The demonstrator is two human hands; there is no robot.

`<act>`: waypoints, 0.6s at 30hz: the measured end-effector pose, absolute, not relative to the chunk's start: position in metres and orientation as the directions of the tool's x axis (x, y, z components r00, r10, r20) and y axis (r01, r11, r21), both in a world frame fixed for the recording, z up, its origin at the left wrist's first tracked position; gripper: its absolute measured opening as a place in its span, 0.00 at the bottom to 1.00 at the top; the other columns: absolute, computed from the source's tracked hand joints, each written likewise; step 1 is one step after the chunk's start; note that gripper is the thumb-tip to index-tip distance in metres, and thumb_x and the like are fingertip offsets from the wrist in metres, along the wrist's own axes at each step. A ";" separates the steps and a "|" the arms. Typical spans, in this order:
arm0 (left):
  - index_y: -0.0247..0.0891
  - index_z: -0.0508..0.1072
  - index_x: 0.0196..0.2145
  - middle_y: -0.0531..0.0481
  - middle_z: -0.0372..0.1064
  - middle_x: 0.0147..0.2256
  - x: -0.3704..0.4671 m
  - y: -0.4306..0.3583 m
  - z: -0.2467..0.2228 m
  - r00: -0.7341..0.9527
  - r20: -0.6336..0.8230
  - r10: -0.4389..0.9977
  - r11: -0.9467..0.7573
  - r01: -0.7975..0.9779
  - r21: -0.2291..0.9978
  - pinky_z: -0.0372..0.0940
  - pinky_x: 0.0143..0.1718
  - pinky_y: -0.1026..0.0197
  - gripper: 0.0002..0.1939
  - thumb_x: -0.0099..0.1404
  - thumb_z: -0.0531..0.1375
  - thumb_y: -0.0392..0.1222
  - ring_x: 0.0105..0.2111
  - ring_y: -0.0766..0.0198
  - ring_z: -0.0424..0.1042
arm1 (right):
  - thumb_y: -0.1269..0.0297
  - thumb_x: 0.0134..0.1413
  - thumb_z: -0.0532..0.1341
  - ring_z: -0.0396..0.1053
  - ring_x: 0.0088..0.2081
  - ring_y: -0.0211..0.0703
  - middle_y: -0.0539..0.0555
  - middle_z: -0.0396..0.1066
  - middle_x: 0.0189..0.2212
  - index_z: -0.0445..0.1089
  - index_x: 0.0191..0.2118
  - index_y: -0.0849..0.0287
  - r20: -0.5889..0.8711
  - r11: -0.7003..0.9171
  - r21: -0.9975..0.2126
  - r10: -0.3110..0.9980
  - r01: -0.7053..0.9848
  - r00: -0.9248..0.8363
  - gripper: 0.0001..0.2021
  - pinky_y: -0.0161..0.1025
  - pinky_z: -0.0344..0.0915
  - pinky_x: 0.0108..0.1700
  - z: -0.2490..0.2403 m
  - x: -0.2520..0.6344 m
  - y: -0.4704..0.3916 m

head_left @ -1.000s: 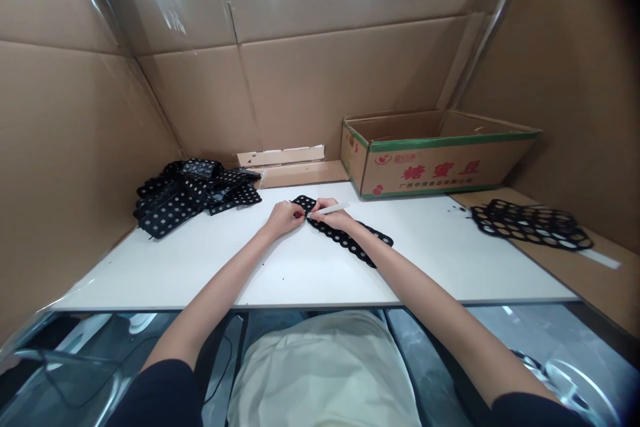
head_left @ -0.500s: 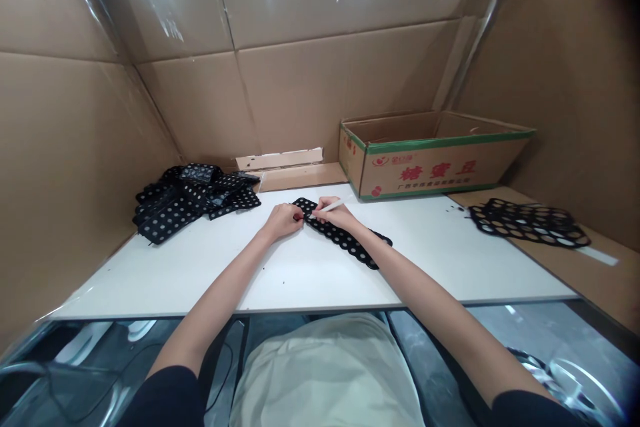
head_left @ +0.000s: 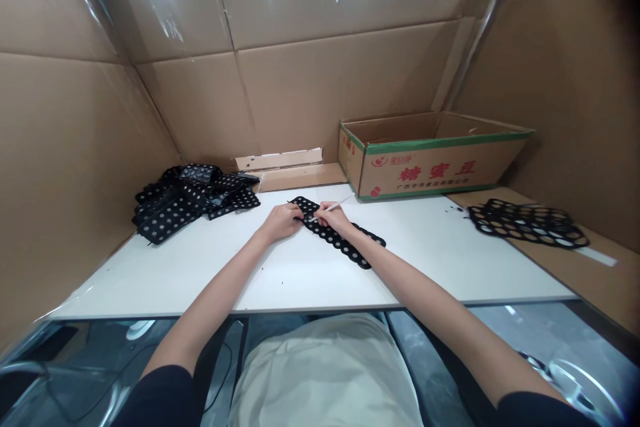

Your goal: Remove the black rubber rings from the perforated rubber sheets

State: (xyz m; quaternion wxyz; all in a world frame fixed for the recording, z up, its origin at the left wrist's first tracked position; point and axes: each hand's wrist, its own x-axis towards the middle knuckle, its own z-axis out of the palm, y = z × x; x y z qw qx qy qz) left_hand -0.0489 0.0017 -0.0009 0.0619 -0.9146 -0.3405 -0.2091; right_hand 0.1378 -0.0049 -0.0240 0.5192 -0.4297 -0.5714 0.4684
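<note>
Left hand (head_left: pixel 283 221): curled against dotted black strip (head_left: pixel 329 235), grip unclear
Right hand (head_left: pixel 332 217): pinched round slim white tool (head_left: pixel 342 202)
Surface (head_left: pixel 310 288): white, beneath the strip

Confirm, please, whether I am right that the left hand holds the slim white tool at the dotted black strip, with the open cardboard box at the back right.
Not quite: in the head view, the right hand, not the left hand, holds the slim white tool at the dotted black strip. The open cardboard box is indeed at the back right.
</note>
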 end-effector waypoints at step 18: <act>0.39 0.75 0.28 0.53 0.74 0.30 -0.045 0.000 -0.001 0.645 0.420 0.638 -0.758 0.622 0.197 0.62 0.34 0.66 0.06 0.54 0.58 0.35 0.32 0.65 0.71 | 0.67 0.38 0.60 0.54 0.13 0.29 0.46 0.61 0.09 0.56 0.14 0.59 0.247 0.252 -0.966 0.966 0.061 -0.083 0.12 0.30 0.50 0.18 -0.025 0.141 -0.006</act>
